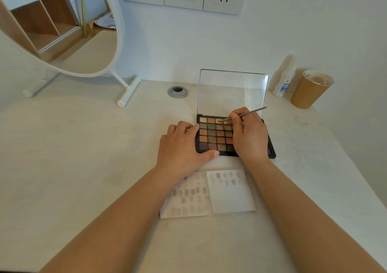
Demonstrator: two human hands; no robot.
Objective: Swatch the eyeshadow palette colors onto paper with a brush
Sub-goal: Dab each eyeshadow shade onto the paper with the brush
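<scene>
An open eyeshadow palette (213,135) with a black base and an upright clear lid lies on the white desk. My right hand (249,135) pinches a thin grey brush (248,113); its tip rests in a pale pan in the top row. My left hand (182,147) grips the palette's left edge, thumb along the front, fingers at the far left corner. Two white papers lie in front of the palette: the left paper (192,197) carries several rows of swatches, and the right paper (232,193) has a few swatches along its top. My left forearm covers part of the left paper.
A round white-framed mirror (117,42) on a stand fills the back left. A cable grommet (178,92) sits in the desk behind the palette. A white bottle (283,80) and a brown paper cup (310,89) stand at the back right, against the wall with sockets.
</scene>
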